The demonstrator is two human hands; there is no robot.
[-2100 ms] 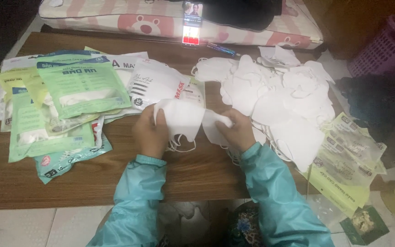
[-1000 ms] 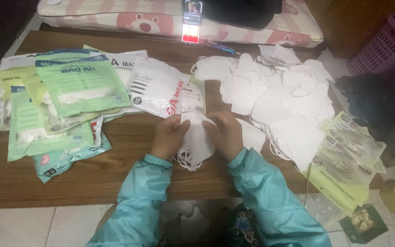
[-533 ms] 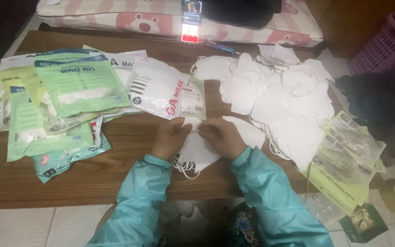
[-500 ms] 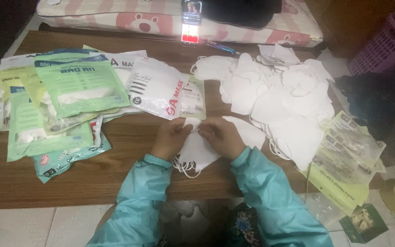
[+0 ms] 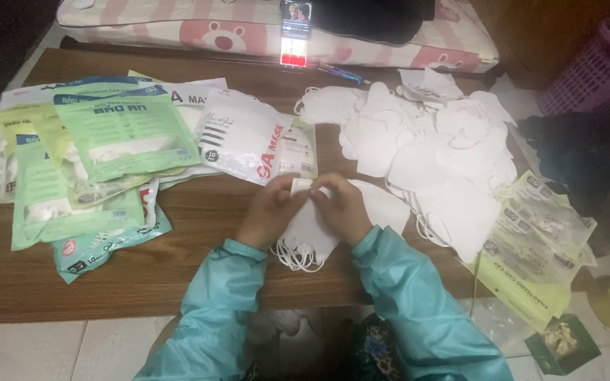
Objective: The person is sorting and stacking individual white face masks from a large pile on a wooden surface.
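A folded white face mask (image 5: 310,227) is pinched at its top edge between the left hand (image 5: 271,210) and the right hand (image 5: 342,207), both closed on it with fingers curled, low over the wooden table (image 5: 199,233) near its front edge. The fingertips are bunched together, so the exact grip on the fold cannot be made out. The mask's elastic ear loops (image 5: 294,255) are seen trailing below it onto the table. Part of a second white mask (image 5: 384,204) is covered by the right hand. Just beyond, a loose pile of white masks (image 5: 432,152) is spread to the right, probably several layers deep. Green and white mask packets (image 5: 100,159) are overlapped on the left, the lower ones largely hidden. Yellow-green empty wrappers (image 5: 538,247) are hung over the table's right edge. A phone (image 5: 295,32) is propped at the far side, and a pink basket (image 5: 594,67) is cut off by the frame.
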